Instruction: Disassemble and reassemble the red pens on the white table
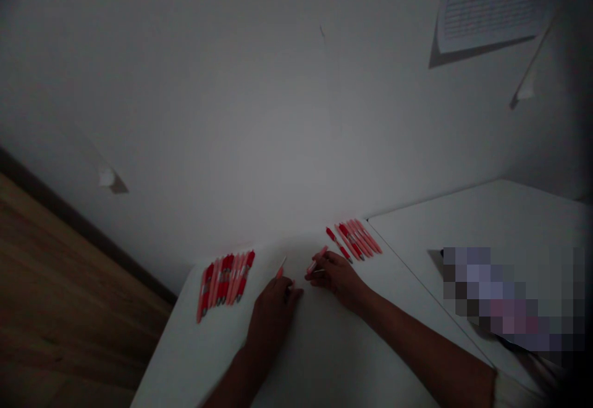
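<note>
My left hand (275,306) is closed around a pink pen part (280,272), and a thin white stick like a refill rises from its upper end. Between the fingertips of my right hand (336,275) is a pink pen barrel (317,261), tilted up to the right. The two parts are apart, with a small gap between the hands. Left of my left hand lies a row of several red and pink pens (225,281). Beyond my right hand is a second group of red and pink pens (359,238), with one red pen (338,244) lying slightly apart.
The white table (324,358) meets a pale wall (278,117) behind the pens. At right, a seam separates a second tabletop (430,229), where a blurred-out object (500,303) lies. A printed sheet (486,9) hangs at upper right. Wooden flooring (60,309) shows at left.
</note>
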Tool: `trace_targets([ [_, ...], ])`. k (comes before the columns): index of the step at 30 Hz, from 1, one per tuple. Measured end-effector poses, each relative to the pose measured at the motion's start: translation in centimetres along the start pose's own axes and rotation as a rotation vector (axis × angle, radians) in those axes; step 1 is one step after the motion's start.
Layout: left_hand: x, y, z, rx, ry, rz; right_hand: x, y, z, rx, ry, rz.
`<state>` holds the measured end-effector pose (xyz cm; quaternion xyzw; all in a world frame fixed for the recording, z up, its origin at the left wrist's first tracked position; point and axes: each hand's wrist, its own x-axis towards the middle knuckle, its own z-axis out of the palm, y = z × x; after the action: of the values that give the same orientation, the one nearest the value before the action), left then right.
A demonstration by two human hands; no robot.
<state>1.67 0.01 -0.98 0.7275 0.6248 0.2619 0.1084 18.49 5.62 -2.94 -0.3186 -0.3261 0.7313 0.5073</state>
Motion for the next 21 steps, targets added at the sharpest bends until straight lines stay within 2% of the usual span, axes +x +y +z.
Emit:
trace_targets([
  [9,-0.04,0.28,-0.36,-0.077,-0.016,-0.113,-0.05,-0.09,0.12,-0.017,0.002,-0.003],
  [17,0.1,0.69,-0.43,-0.062,0.008,-0.109,0.24,0.15,-0.16,-0.028,-0.02,0.002],
  [21,0.21,0.55,-0.83,-0.049,0.078,-0.106,0.25,0.21,-0.22,-0.034,-0.029,0.0],
])
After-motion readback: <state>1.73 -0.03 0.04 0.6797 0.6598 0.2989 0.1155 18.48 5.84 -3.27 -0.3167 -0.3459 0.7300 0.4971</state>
